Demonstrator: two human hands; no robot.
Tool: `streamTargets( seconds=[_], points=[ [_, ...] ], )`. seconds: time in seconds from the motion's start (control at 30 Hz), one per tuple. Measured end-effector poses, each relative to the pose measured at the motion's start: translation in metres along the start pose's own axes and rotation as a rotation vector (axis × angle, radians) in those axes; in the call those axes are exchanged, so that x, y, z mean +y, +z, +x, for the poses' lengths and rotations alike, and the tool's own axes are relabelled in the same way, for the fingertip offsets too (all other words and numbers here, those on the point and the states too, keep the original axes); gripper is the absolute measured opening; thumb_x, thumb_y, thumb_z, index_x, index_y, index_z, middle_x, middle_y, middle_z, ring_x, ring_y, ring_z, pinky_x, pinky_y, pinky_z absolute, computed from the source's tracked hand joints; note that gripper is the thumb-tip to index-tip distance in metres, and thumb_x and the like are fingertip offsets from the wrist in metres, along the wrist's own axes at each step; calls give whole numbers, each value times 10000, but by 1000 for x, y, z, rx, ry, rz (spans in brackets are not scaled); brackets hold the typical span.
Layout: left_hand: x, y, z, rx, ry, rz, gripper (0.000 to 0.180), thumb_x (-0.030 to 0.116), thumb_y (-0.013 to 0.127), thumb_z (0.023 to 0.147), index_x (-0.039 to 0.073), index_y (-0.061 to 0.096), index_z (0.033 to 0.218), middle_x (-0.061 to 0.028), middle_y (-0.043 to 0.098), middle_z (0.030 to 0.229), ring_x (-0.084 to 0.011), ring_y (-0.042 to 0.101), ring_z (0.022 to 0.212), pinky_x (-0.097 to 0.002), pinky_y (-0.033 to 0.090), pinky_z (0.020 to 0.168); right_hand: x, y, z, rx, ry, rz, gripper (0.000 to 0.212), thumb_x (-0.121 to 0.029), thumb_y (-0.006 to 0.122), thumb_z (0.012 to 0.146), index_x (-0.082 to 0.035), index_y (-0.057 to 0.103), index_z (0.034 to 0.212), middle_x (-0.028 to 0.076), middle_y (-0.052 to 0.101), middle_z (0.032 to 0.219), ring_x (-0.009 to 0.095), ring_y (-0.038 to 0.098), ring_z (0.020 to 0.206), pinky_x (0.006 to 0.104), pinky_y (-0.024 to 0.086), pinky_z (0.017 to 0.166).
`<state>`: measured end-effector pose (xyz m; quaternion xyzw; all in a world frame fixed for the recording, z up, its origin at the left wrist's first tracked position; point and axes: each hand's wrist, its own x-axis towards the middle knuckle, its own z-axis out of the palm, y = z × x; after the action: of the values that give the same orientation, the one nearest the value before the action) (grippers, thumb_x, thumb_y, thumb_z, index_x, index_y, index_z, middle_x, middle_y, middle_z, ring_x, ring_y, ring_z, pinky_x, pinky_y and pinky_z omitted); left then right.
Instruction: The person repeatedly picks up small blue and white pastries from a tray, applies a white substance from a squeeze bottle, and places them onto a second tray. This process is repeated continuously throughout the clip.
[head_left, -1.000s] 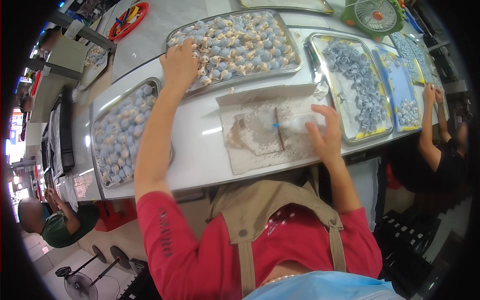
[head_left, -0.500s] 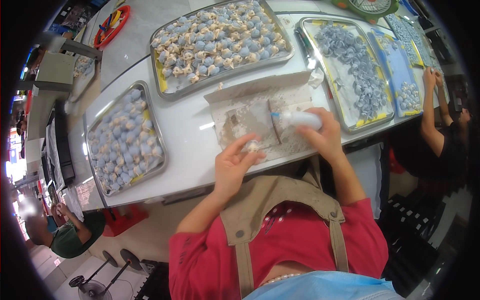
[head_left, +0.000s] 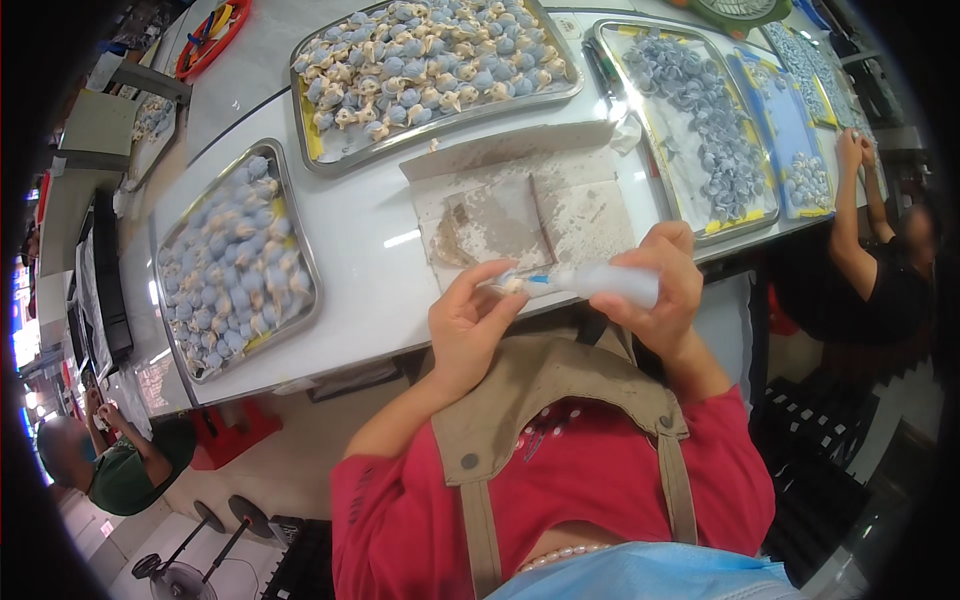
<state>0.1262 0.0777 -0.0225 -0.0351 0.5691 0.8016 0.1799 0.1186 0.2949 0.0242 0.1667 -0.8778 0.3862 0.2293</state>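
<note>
My left hand (head_left: 472, 325) pinches a small cream-coloured figurine piece (head_left: 513, 286) between thumb and fingers. My right hand (head_left: 662, 285) is wrapped round a white squeeze bottle (head_left: 612, 283), tipped sideways. Its blue nozzle tip (head_left: 538, 279) points left and reaches the figurine piece; whether they touch is too small to tell. Just beyond both hands lies a stained, opened-out cardboard sheet (head_left: 590, 215), with a thin brown stick (head_left: 541, 222) across its middle.
Trays of small blue-and-cream figures stand at the left (head_left: 235, 270) and far middle (head_left: 430, 70). Right of the cardboard is a tray of blue-grey cup-shaped pieces (head_left: 710, 130), then a blue tray (head_left: 790, 140). A co-worker's arms (head_left: 852, 205) are at the far right.
My right hand has brought the bottle down and toward me, so its nozzle is now at the piece in my left hand. The whole view has shifted slightly.
</note>
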Motion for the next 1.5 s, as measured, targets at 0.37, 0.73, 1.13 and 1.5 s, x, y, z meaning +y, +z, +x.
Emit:
streamTargets(
  seconds=[0.37, 0.73, 1.13, 1.5],
  points=[
    [-1, 1, -3, 0, 71, -7, 355, -45, 617, 828, -23, 521, 1170, -77, 614, 976, -81, 567, 849, -222, 464, 760, -6, 5, 2, -24, -14, -29, 358, -293, 844, 574, -73, 647, 775, 11, 565, 669, 234, 472, 726, 313, 380, 665],
    [0, 0, 0, -9, -43, -143, 316, -52, 571, 851, -20, 487, 1153, -115, 554, 1159, -156, 598, 974, -216, 466, 762, 1, 1, 1, 6, 36, 15, 332, -249, 841, 575, -70, 644, 773, 11, 576, 671, 226, 459, 717, 310, 376, 660],
    [-5, -4, 1, -1, -44, -189, 316, -20, 573, 859, -22, 484, 1162, -153, 566, 1160, -187, 612, 951, -257, 482, 794, 2, 4, 0, -25, 87, 27, 309, -226, 831, 585, -66, 637, 765, 18, 568, 692, 223, 460, 744, 315, 375, 685],
    [-8, -26, 8, -388, -136, -721, 418, 99, 679, 807, 75, 490, 1178, -180, 568, 1168, -224, 609, 878, -269, 500, 730, 62, 42, -3, 80, 519, 159, 196, -210, 674, 778, -49, 632, 882, 107, 599, 903, 253, 529, 898, 354, 395, 801]
  ],
)
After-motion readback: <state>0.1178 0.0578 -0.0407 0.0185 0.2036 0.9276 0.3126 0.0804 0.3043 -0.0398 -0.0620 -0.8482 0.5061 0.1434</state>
